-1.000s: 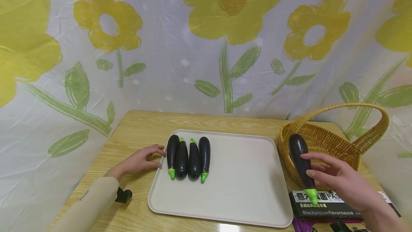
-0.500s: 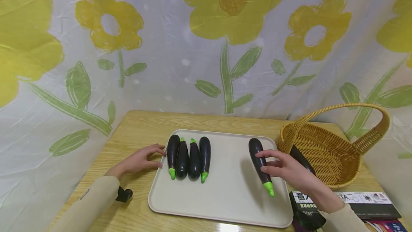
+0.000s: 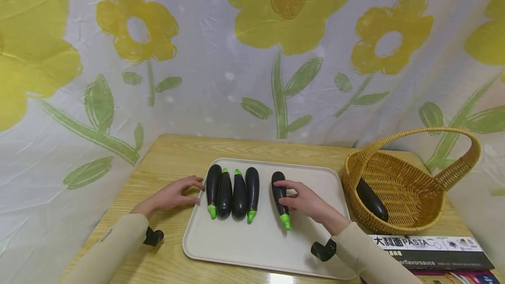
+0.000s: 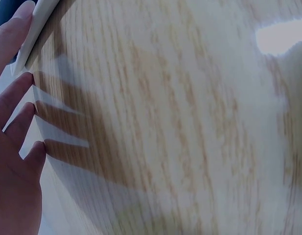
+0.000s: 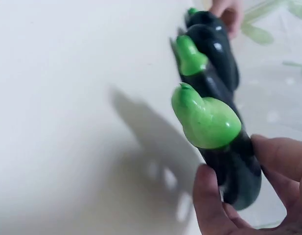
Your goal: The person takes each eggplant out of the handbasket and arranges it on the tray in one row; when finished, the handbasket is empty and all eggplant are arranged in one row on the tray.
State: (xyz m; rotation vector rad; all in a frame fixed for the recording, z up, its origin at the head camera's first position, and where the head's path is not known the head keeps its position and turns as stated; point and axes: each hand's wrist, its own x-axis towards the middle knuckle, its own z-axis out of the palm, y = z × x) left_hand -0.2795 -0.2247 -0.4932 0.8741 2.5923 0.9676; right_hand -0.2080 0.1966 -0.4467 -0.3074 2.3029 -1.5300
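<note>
My right hand (image 3: 305, 203) pinches a dark purple eggplant (image 3: 279, 193) with a bright green stem end, over the right-middle part of the white tray (image 3: 244, 249). In the right wrist view that eggplant (image 5: 231, 171) sits between thumb and fingers, its green end toward the camera, and a shadow falls on the tray. Several more eggplants (image 3: 240, 194) lie side by side on the tray's left, stems alternating between near and far. My left hand (image 3: 173, 194) rests at the tray's left edge; in the left wrist view its fingers (image 4: 18, 93) are spread and relaxed, gripping nothing.
A wicker basket (image 3: 424, 222) with a tall handle stands right of the tray, one eggplant (image 3: 371, 200) inside. In front of it lies a black and white pasta box (image 3: 442, 257). A flowered curtain (image 3: 205, 78) hangs behind the wooden table (image 3: 173, 152).
My right hand has carried the eggplant leftward from in front of the basket, over the tray, toward the row of eggplants. The left hand has stayed at the tray's edge.
</note>
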